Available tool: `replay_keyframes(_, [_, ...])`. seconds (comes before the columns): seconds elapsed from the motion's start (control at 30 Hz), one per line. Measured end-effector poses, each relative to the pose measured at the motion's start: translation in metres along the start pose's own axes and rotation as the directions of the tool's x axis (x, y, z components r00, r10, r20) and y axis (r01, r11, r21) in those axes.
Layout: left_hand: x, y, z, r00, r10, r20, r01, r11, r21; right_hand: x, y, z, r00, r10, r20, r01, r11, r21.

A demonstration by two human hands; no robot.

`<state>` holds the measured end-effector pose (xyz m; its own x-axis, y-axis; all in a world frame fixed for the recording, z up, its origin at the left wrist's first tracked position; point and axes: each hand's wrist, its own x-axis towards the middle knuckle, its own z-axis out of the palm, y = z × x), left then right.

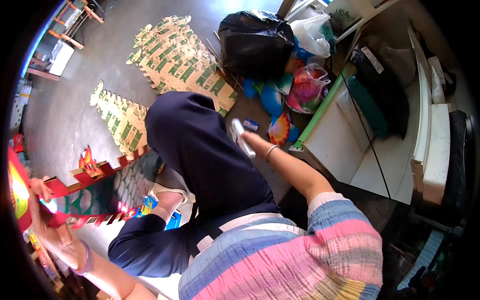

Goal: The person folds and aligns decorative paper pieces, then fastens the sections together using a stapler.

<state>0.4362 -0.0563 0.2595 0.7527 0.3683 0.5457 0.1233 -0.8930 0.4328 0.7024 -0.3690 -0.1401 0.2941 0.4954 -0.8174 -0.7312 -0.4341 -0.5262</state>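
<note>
My left hand (62,242) is at the far left, its fingers closed round the end of a long cardboard piece (105,192). That piece has a green and silver scale pattern and red notched flaps along both edges. A red and yellow part (19,190) stands up beside my fingers. On the other side of my raised knee, my right hand (255,144) grips a white elongated tool (243,138). Its exact kind is not clear, and the hand hides part of it. A small blue and white box (251,124) lies on the floor near that hand.
Brown and green printed cardboard cutouts (180,62) with jagged edges lie ahead, with a smaller one (122,117) nearer. A black plastic bag (257,42), a clear bag of colourful items (307,87) and an orange shell-shaped piece (280,129) sit beside a green-edged cabinet (325,102) at right.
</note>
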Motion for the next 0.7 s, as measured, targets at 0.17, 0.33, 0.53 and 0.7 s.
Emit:
replay_keyframes(0.17, [-0.02,0.025,0.006,0.938,-0.327,-0.115,0.298,0.929,-0.218,-0.074,-0.144,0.042,0.806,-0.53,0.263,0.418,0.825,0.38])
replay_keyframes(0.33, [0.0,0.056,0.016,0.764,-0.626,0.157,0.456,0.351,-0.817,-0.202,-0.232,0.096,0.397,-0.845,0.359,0.869,0.472,0.148])
replay_keyframes(0.53, [-0.018,0.055,0.01,0.817,-0.533,0.218,0.395,0.244,-0.885,-0.27,-0.253,0.183,0.306,-0.632,0.712,0.884,-0.088,-0.458])
replay_keyframes(0.7, [-0.024,0.055,0.011,0.844,-0.496,0.202,0.32,0.166,-0.933,-0.273,-0.242,0.223,0.278,-0.455,0.846,0.852,-0.289,-0.436])
